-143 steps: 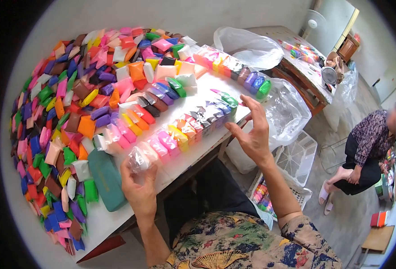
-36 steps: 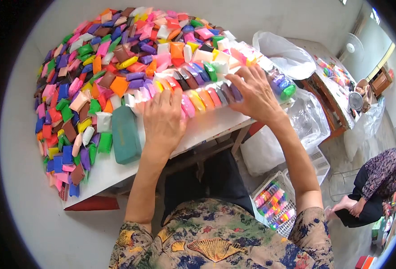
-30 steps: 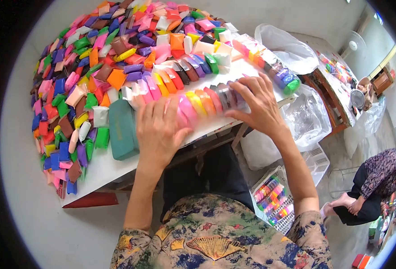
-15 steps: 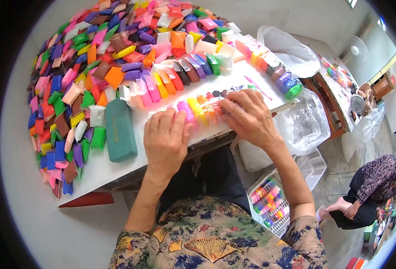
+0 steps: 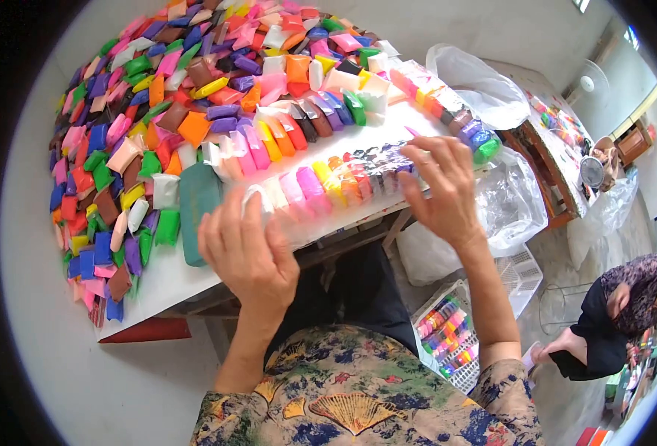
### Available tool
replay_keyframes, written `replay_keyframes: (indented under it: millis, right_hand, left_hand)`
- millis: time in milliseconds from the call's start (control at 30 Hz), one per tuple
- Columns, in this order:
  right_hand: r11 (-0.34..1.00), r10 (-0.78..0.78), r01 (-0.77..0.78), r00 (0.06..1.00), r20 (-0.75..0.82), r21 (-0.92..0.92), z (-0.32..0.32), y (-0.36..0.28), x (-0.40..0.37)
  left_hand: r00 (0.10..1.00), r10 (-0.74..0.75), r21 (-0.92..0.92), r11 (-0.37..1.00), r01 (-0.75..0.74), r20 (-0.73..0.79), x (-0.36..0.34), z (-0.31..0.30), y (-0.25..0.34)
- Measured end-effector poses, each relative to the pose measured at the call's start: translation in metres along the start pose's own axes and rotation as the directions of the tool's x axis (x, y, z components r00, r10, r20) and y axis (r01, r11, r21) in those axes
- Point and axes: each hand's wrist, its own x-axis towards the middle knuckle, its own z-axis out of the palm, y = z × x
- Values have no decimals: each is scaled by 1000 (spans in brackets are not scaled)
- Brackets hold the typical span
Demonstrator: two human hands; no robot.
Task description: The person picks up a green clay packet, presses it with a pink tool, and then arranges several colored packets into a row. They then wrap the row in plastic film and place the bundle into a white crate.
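A row of small coloured packets (image 5: 315, 186), running from white and pink through yellow and orange to dark colours, lies in shiny clear wrap along the table's near edge. My left hand (image 5: 250, 253) is at the row's white end, its fingers stretched out and thumb apart, overlapping the green box (image 5: 197, 195). At the dark end, my right hand (image 5: 441, 186) has its fingers spread, with the fingertips and thumb on either side of the row's end. Just behind them shows the tip of a pink stick (image 5: 412, 132).
A large heap of coloured packets (image 5: 150, 111) covers the table's left and back. Another wrapped row (image 5: 447, 111) lies at the right edge near clear plastic bags (image 5: 510, 197). Below stands a white basket (image 5: 447, 334) of packet rows. A person (image 5: 618, 312) sits at the right.
My hands have moved apart, the left one left and toward me, the right one to the right, uncovering more of the wrapped row. The seated person's hand has lifted.
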Motion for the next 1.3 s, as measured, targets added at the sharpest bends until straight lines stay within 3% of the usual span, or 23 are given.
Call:
replay_keyframes:
  millis: [133, 233, 300, 500, 700, 800, 833, 900, 933, 967, 1033, 1133, 1300]
  right_hand:
    - [935, -88, 61, 994, 62, 349, 24, -49, 20]
    - [915, -119, 70, 988, 101, 397, 39, -63, 19]
    - [932, -110, 53, 984, 139, 360, 40, -52, 11]
    - [970, -43, 32, 998, 40, 242, 30, -11, -7]
    - [992, 9, -6, 1000, -26, 130, 25, 25, -28]
    - [991, 128, -128, 992, 0, -41, 22, 22, -26]
    - [975, 122, -130, 991, -57, -179, 19, 16, -22]
    - [978, -10, -18, 991, -134, -210, 17, -4, -7]
    - [984, -79, 37, 968, -237, -176, 19, -17, -2]
    - [981, -132, 106, 979, -159, -163, 36, -30, 0]
    - [976, -46, 83, 981, -186, 201, 53, -62, 6]
    - [972, -94, 130, 979, -179, 198, 88, -83, 5]
    - [963, -77, 113, 985, -151, 246, 90, -82, 5]
  left_hand:
    - [992, 100, -95, 991, -92, 80, 4, 15, 20]
    - [983, 114, -100, 990, -100, 142, -3, 26, 8]
    - [984, 104, -134, 987, -85, 144, -5, 27, -2]
    - [985, 13, -184, 983, 20, 172, -14, 17, -18]
    - [994, 15, -225, 974, 10, 111, -27, 32, -25]
    - [991, 50, -227, 974, -21, 123, -29, 38, -38]
    - [993, 56, -221, 975, -32, 106, -21, 33, -32]
    - [996, 52, -186, 982, -37, 78, -11, 18, -15]
    - [997, 52, -187, 982, -39, 64, -8, 19, -12]
    - [998, 49, -183, 982, -39, 50, -7, 18, -9]
    - [999, 47, -168, 985, -43, 22, -6, 17, -3]
    - [994, 110, -180, 978, -108, 2, -6, 19, -4]
    - [994, 95, -213, 974, -80, 62, -8, 16, -7]
